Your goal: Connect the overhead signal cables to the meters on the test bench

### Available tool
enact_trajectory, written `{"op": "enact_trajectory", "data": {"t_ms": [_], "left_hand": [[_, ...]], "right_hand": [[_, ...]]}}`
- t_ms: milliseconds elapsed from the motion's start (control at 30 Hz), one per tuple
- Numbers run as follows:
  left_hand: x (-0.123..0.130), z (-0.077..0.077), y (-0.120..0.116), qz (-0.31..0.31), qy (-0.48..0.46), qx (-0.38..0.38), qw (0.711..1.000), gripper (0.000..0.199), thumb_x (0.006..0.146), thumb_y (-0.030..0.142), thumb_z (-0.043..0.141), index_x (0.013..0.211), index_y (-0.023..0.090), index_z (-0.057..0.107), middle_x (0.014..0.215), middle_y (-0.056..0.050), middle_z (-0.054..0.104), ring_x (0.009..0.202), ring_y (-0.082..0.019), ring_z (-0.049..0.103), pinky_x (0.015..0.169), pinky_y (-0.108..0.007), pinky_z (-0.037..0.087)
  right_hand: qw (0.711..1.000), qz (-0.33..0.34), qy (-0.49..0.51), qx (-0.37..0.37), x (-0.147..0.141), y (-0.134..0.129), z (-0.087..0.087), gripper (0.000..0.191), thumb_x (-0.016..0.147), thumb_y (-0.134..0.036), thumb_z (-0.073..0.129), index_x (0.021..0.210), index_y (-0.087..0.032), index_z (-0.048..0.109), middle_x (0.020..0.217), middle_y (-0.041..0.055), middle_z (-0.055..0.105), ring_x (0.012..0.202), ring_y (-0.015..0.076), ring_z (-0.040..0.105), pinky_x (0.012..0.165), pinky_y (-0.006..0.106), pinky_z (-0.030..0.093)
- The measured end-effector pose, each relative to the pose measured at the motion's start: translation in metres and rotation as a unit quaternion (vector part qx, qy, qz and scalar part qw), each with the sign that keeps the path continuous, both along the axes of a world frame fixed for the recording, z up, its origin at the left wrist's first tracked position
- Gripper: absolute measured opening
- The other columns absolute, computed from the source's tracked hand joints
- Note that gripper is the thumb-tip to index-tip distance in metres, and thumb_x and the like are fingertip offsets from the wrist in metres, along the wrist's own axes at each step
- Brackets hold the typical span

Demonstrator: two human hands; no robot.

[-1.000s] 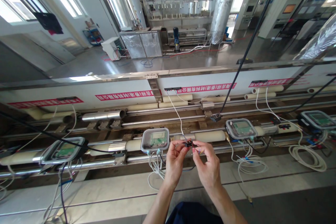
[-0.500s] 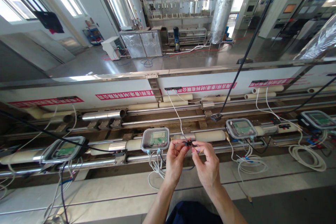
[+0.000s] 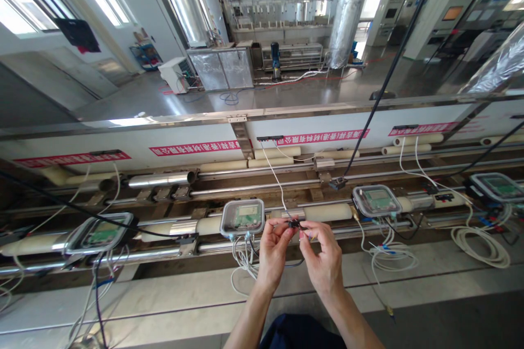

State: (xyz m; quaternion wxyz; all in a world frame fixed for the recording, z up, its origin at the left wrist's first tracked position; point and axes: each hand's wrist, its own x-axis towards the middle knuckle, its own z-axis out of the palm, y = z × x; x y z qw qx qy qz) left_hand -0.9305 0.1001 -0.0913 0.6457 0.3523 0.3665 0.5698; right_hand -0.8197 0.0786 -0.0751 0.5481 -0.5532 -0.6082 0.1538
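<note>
Between my two hands is a small black connector (image 3: 293, 224). My left hand (image 3: 273, 251) pinches it from the left side, thumb and forefinger closed on it. At its right side, my right hand (image 3: 323, 253) has thumb and forefinger pinched on thin coloured wires (image 3: 310, 238), which are mostly hidden by the fingers. A white cable (image 3: 277, 177) runs down from the back panel to the connector. Just left of my hands lies a clear-lidded box (image 3: 242, 217) with a green circuit board inside, grey cables (image 3: 242, 253) hanging from its front.
A second clear-lidded box (image 3: 376, 199) lies to the right, above coiled cables (image 3: 393, 256). Cream tubes (image 3: 329, 211) and metal rails (image 3: 254, 190) run across the bench. A black cable (image 3: 379, 92) slants down from above. The metal ledge (image 3: 184, 300) is at the front.
Almost nothing differs. Both hands stay at the black connector, with only slight finger movement at most.
</note>
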Motion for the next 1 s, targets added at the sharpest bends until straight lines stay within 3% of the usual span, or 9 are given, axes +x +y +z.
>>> {"op": "enact_trajectory", "data": {"t_ms": [267,467,667,800,867,933,1000], "left_hand": [[0.001,0.002,0.0,0.001,0.006,0.0,1.0,0.022,0.081,0.021,0.066,0.093,0.021,0.048,0.107,-0.006,0.066,0.106,-0.019,0.058,0.092,-0.029,0.043],[0.003,0.007,-0.001,0.004,0.009,-0.017,1.0,0.028,0.08,0.022,0.067,0.095,0.021,0.044,0.093,-0.003,0.068,0.086,-0.014,0.063,0.081,-0.024,0.047],[0.005,0.009,-0.001,0.007,0.027,-0.018,0.999,0.028,0.082,0.025,0.065,0.096,0.019,0.041,0.089,-0.004,0.068,0.083,-0.015,0.063,0.08,-0.026,0.049],[0.006,0.0,0.004,-0.002,0.095,-0.004,0.996,0.023,0.085,0.028,0.057,0.097,0.02,0.039,0.088,-0.004,0.067,0.082,-0.017,0.064,0.08,-0.03,0.051],[0.007,-0.009,0.009,-0.019,0.249,0.015,0.968,0.016,0.088,0.027,0.049,0.098,0.02,0.038,0.087,-0.005,0.066,0.081,-0.018,0.065,0.075,-0.029,0.052],[0.009,-0.018,0.016,-0.037,0.433,0.04,0.9,0.011,0.088,0.02,0.046,0.097,0.02,0.04,0.084,-0.005,0.066,0.077,-0.019,0.065,0.07,-0.029,0.051],[0.015,-0.025,0.022,-0.055,0.548,0.058,0.832,0.013,0.085,0.012,0.048,0.095,0.019,0.044,0.082,-0.006,0.066,0.075,-0.022,0.065,0.068,-0.031,0.05]], "right_hand": [[1.0,-0.006,0.003,-0.006,0.0,0.0,0.0,0.008,0.084,-0.016,0.053,0.079,-0.022,0.053,0.093,0.005,0.066,0.09,0.0179,0.06,0.081,0.036,0.049],[1.0,-0.012,0.002,-0.012,0.001,0.002,-0.001,0.008,0.084,-0.018,0.052,0.078,-0.022,0.052,0.093,0.0056,0.065,0.09,0.0178,0.06,0.08,0.035,0.05],[1.0,-0.006,0.008,-0.021,0.002,0.002,-0.002,0.007,0.085,-0.018,0.052,0.078,-0.021,0.052,0.092,0.0053,0.065,0.09,0.017,0.059,0.081,0.035,0.049],[0.998,-0.008,0.044,-0.04,0.005,-0.001,-0.005,0.007,0.085,-0.02,0.053,0.078,-0.021,0.053,0.092,0.0052,0.065,0.09,0.0168,0.059,0.081,0.035,0.048],[0.994,-0.015,0.082,-0.069,0.01,-0.004,-0.012,0.007,0.085,-0.023,0.053,0.079,-0.02,0.055,0.092,0.0058,0.065,0.088,0.0171,0.059,0.081,0.035,0.048],[0.984,-0.028,0.139,-0.108,0.016,-0.008,-0.02,0.01,0.085,-0.028,0.054,0.081,-0.02,0.057,0.093,0.0069,0.065,0.087,0.0176,0.061,0.079,0.034,0.049],[0.968,-0.05,0.204,-0.139,0.023,-0.011,-0.029,0.015,0.084,-0.033,0.055,0.083,-0.019,0.059,0.093,0.008,0.066,0.086,0.0182,0.062,0.077,0.034,0.049]]}}
